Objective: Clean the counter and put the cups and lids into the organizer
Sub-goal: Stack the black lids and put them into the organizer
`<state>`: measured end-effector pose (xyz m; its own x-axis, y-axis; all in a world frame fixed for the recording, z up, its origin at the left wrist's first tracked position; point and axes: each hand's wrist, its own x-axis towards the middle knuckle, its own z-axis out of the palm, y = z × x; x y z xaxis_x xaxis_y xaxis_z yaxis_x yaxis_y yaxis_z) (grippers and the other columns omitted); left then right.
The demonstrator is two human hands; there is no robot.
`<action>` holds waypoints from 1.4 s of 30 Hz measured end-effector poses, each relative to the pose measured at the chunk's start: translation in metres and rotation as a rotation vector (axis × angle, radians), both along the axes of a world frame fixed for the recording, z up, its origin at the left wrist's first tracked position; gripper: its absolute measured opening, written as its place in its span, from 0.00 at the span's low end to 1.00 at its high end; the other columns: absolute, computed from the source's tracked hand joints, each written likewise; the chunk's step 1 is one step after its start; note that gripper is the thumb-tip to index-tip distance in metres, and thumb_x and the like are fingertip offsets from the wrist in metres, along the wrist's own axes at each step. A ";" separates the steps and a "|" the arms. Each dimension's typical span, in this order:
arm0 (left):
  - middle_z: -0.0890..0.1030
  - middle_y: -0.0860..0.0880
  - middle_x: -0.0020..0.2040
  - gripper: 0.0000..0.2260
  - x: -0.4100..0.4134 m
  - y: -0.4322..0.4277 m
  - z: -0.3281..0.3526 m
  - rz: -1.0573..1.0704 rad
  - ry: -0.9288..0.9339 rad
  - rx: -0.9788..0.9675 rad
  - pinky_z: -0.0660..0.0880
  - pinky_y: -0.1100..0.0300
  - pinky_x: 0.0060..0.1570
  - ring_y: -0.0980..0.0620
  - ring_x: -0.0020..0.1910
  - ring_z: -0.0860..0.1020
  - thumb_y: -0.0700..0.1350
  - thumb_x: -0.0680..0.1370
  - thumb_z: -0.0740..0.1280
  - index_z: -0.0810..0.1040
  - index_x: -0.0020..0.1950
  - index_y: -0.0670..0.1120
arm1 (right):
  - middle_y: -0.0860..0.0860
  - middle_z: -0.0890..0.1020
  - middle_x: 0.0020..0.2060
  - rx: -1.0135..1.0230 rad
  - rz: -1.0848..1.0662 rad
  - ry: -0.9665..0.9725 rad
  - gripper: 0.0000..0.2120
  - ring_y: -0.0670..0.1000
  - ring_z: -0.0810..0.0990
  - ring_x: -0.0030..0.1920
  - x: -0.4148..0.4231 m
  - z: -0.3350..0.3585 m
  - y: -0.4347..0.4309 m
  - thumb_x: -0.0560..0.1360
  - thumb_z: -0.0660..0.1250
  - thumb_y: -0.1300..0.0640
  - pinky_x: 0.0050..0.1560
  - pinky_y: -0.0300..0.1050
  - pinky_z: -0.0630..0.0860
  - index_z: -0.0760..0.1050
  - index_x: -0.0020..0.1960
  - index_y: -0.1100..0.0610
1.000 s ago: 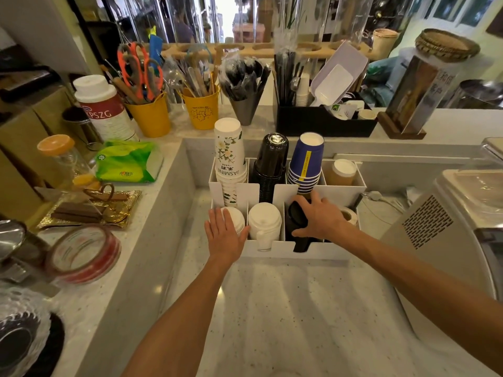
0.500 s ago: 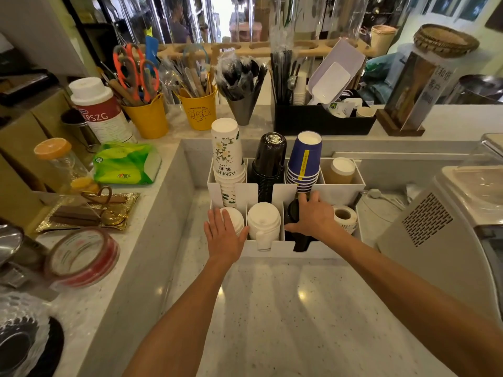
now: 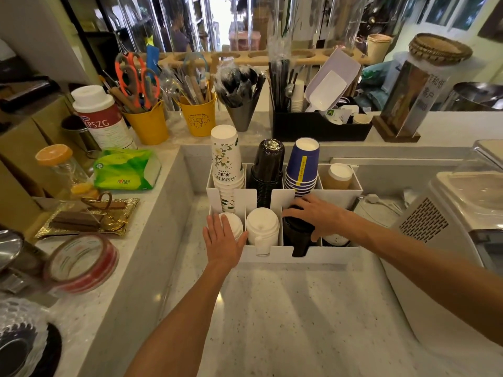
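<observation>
Head cam: the white organizer is sitting on the table, cups upside down in the back slots, lids up front. Left hand is lying flat and spread on the front-left corner over white lids. Right hand is curling its fingers around the black lids.
</observation>
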<state>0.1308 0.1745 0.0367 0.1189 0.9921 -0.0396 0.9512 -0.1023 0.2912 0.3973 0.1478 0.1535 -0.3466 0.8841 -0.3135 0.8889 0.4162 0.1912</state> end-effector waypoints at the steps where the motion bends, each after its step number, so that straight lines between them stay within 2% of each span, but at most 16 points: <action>1: 0.40 0.40 0.80 0.40 0.000 0.000 0.000 0.002 0.001 -0.001 0.37 0.46 0.76 0.42 0.79 0.37 0.66 0.80 0.50 0.41 0.80 0.41 | 0.50 0.63 0.73 -0.005 0.034 -0.021 0.49 0.57 0.61 0.72 0.001 0.001 0.001 0.63 0.79 0.49 0.71 0.57 0.65 0.53 0.75 0.41; 5: 0.41 0.39 0.81 0.40 0.000 0.000 0.000 0.002 -0.012 0.009 0.37 0.46 0.76 0.42 0.79 0.38 0.66 0.79 0.51 0.41 0.80 0.41 | 0.49 0.62 0.74 -0.004 0.152 -0.087 0.47 0.57 0.59 0.74 0.003 0.004 0.003 0.66 0.78 0.52 0.72 0.58 0.63 0.53 0.74 0.41; 9: 0.41 0.40 0.81 0.40 0.000 -0.001 -0.001 0.002 -0.006 0.011 0.37 0.46 0.76 0.42 0.79 0.38 0.66 0.79 0.51 0.42 0.80 0.41 | 0.50 0.63 0.74 -0.015 0.212 -0.057 0.45 0.56 0.61 0.74 0.006 0.008 0.007 0.66 0.78 0.53 0.71 0.56 0.63 0.55 0.74 0.42; 13: 0.43 0.39 0.81 0.40 0.000 -0.001 -0.001 0.005 -0.003 0.031 0.38 0.46 0.76 0.42 0.79 0.40 0.67 0.79 0.52 0.43 0.80 0.41 | 0.49 0.62 0.75 0.021 0.224 -0.078 0.45 0.56 0.59 0.74 0.007 0.002 0.003 0.67 0.78 0.56 0.71 0.57 0.64 0.53 0.73 0.41; 16: 0.43 0.39 0.81 0.40 0.000 -0.001 -0.002 -0.001 -0.029 0.045 0.40 0.45 0.76 0.42 0.79 0.40 0.66 0.79 0.53 0.45 0.80 0.41 | 0.48 0.59 0.76 0.063 0.199 -0.025 0.46 0.56 0.56 0.76 0.008 -0.006 -0.002 0.67 0.77 0.57 0.73 0.58 0.62 0.52 0.73 0.40; 19: 0.41 0.39 0.81 0.41 -0.001 0.000 -0.003 0.002 -0.014 0.031 0.39 0.46 0.76 0.42 0.79 0.38 0.67 0.79 0.52 0.43 0.80 0.41 | 0.46 0.52 0.78 0.046 0.056 0.132 0.45 0.56 0.46 0.78 0.009 -0.014 -0.010 0.67 0.76 0.45 0.74 0.59 0.53 0.51 0.74 0.38; 20: 0.41 0.39 0.81 0.41 -0.001 0.000 -0.004 0.000 -0.007 0.030 0.38 0.46 0.76 0.42 0.79 0.38 0.67 0.79 0.51 0.42 0.80 0.41 | 0.45 0.52 0.78 0.064 -0.031 0.227 0.44 0.55 0.46 0.77 0.007 -0.017 -0.014 0.67 0.74 0.41 0.74 0.58 0.53 0.51 0.74 0.37; 23: 0.41 0.39 0.81 0.41 -0.001 0.000 -0.005 0.000 -0.005 0.031 0.39 0.45 0.76 0.42 0.79 0.38 0.67 0.79 0.51 0.42 0.80 0.41 | 0.48 0.62 0.74 0.268 -0.331 0.519 0.39 0.56 0.60 0.73 0.001 -0.024 -0.028 0.69 0.69 0.35 0.71 0.53 0.61 0.57 0.74 0.42; 25: 0.41 0.39 0.81 0.40 0.000 0.001 -0.007 0.003 -0.014 0.033 0.39 0.46 0.76 0.42 0.79 0.38 0.67 0.79 0.51 0.42 0.80 0.42 | 0.51 0.66 0.71 0.305 -0.504 0.613 0.40 0.55 0.63 0.70 -0.005 -0.028 -0.033 0.69 0.70 0.35 0.69 0.53 0.65 0.59 0.74 0.47; 29: 0.42 0.39 0.81 0.40 -0.001 0.002 -0.009 0.006 -0.031 0.044 0.39 0.46 0.77 0.42 0.79 0.38 0.67 0.79 0.52 0.43 0.80 0.42 | 0.54 0.66 0.70 0.255 -0.588 0.602 0.44 0.56 0.62 0.69 -0.011 -0.036 -0.031 0.67 0.74 0.38 0.69 0.54 0.64 0.60 0.75 0.51; 33: 0.42 0.40 0.81 0.40 -0.001 0.001 -0.009 0.006 -0.042 0.044 0.38 0.46 0.76 0.43 0.79 0.38 0.66 0.79 0.53 0.44 0.80 0.42 | 0.53 0.65 0.71 0.154 -0.553 0.572 0.44 0.56 0.60 0.70 -0.004 -0.033 -0.024 0.66 0.76 0.42 0.69 0.54 0.64 0.59 0.75 0.51; 38: 0.43 0.40 0.81 0.40 -0.001 0.001 -0.008 0.009 -0.046 0.050 0.38 0.46 0.76 0.43 0.79 0.39 0.66 0.79 0.53 0.45 0.80 0.42 | 0.51 0.70 0.69 0.270 -0.574 0.549 0.43 0.55 0.65 0.68 -0.008 -0.032 -0.027 0.64 0.75 0.36 0.67 0.53 0.67 0.64 0.73 0.50; 42: 0.43 0.40 0.81 0.40 -0.001 0.000 -0.007 0.008 -0.054 0.045 0.38 0.46 0.76 0.43 0.79 0.39 0.65 0.79 0.53 0.45 0.80 0.41 | 0.52 0.67 0.70 0.235 -0.576 0.577 0.44 0.56 0.63 0.69 -0.010 -0.033 -0.028 0.65 0.76 0.40 0.68 0.54 0.65 0.62 0.74 0.51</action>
<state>0.1297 0.1740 0.0302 0.1120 0.9936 0.0118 0.9349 -0.1094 0.3375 0.3878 0.1196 0.1208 0.1283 0.9917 -0.0115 0.9347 -0.1248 -0.3328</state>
